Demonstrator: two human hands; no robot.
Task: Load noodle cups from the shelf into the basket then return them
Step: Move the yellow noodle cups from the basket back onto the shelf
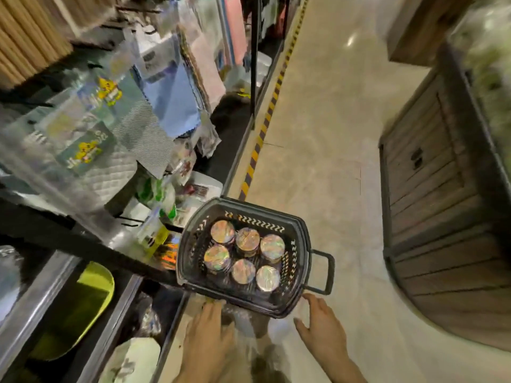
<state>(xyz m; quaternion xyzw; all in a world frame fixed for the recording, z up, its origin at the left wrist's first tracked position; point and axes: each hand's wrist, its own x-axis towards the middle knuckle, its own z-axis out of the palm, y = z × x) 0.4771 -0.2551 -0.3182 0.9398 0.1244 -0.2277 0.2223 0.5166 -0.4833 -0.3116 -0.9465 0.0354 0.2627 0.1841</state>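
Observation:
A dark plastic basket (300,239) stands on the floor beside the shelf, its handle folded down to the right. Inside it stand several noodle cups (247,239) with shiny foil lids, set in two rows. My left hand (206,331) reaches toward the basket's near edge with fingers spread, just short of the rim. To the right, my right hand (322,322) hovers near the basket's near right corner with its fingers relaxed. Neither hand holds anything.
A shelf unit (91,150) full of packaged cloths and household goods fills the left side, with a yellow-green item (88,297) on a low shelf. A wooden cabinet (442,217) stands on the right. Yellow-black tape (265,125) runs along the shelf base on the pale floor.

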